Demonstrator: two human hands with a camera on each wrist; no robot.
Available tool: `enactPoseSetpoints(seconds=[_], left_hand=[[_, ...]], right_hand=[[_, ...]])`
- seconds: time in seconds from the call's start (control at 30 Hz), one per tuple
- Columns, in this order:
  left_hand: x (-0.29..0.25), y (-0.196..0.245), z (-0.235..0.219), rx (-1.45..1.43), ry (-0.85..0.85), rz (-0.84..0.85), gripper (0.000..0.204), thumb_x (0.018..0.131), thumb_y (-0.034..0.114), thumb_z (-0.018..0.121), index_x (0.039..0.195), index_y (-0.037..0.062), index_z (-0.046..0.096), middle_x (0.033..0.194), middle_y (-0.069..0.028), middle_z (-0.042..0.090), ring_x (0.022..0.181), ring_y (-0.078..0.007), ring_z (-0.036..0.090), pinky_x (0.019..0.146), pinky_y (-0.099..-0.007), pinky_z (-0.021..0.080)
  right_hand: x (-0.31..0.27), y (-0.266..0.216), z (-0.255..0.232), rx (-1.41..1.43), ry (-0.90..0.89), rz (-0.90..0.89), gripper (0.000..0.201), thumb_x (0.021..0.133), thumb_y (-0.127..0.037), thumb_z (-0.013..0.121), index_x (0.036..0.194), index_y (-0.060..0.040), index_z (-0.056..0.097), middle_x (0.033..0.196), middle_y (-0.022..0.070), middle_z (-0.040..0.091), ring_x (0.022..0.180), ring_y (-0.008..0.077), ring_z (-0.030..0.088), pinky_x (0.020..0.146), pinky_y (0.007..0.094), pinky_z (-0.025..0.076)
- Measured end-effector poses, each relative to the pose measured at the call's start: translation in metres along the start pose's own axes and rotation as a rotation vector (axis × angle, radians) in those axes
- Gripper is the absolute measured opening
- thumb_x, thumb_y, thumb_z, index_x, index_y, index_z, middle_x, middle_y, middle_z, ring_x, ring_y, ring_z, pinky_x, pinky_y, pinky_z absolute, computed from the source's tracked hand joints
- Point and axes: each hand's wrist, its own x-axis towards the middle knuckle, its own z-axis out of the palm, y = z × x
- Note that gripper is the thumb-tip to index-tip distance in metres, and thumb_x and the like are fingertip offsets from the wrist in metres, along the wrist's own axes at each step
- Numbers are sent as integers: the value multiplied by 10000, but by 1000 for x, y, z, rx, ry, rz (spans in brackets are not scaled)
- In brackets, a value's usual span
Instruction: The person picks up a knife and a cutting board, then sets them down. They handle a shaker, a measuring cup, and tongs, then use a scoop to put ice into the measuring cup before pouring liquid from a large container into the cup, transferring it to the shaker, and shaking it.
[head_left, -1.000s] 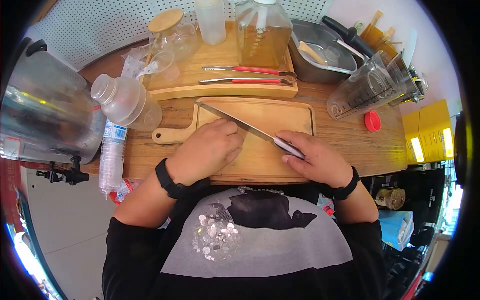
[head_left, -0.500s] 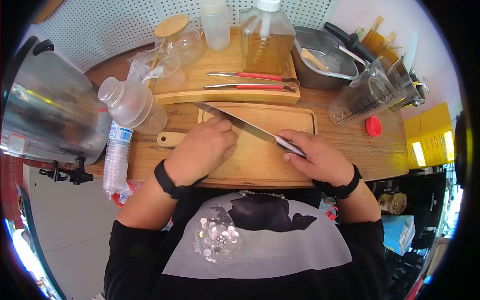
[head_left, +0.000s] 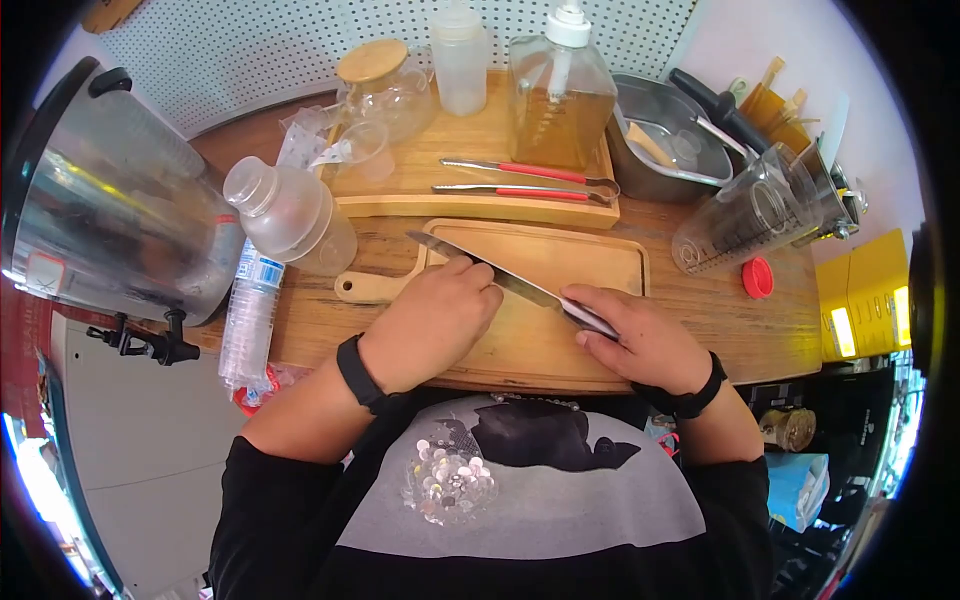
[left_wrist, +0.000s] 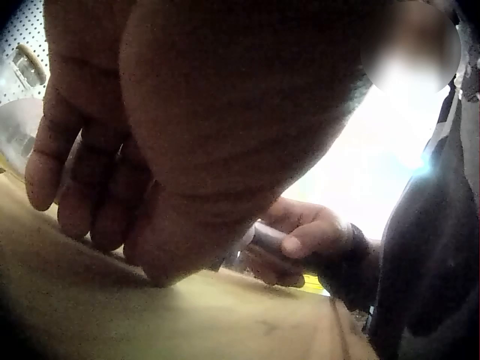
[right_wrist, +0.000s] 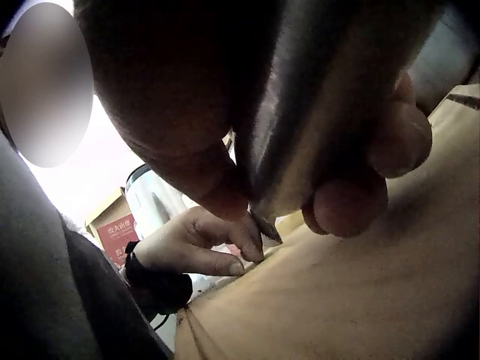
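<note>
A kitchen knife point(head_left: 527, 288) lies slantwise over the wooden cutting board point(head_left: 560, 240), its tip towards the far left corner. My right hand point(head_left: 645, 338) grips the handle, thumb on the near side; the right wrist view shows the handle point(right_wrist: 330, 112) between thumb and curled fingers. My left hand point(head_left: 440, 318) is over the board's left half, knuckles beside the blade. In the left wrist view its fingers point(left_wrist: 105, 225) bend down with the tips close to the board. Whatever may be under those fingertips is hidden, so I cannot tell if they hold anything.
Behind the board, a wooden tray point(head_left: 400, 205) carries two red-handled tongs point(head_left: 530, 180), a glass teapot point(head_left: 390, 105) and a pump bottle point(head_left: 565, 110). A shaker point(head_left: 290, 215) and stacked cups point(head_left: 250, 320) are left; a measuring jug point(head_left: 735, 225) and red cap point(head_left: 757, 277) right.
The head view has shifted, so the scene sits lower and further right. The knife has slid slightly left over the board, and the left hand keeps close beside the blade.
</note>
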Motion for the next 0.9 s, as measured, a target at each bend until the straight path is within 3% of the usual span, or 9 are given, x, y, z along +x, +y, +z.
enactPoseSetpoints(seconds=[0.9], left_hand=[[0,-3,2,-41,17,19,96,770,86,627,784,9,572,845,-111,527,904,-281,541,786,-377,475]], right_hand=[[-4,3,-3,-2,-30,28,484,840,-155,597,1305,-87,481,1114,199,605,981,377,597,836,417,489]])
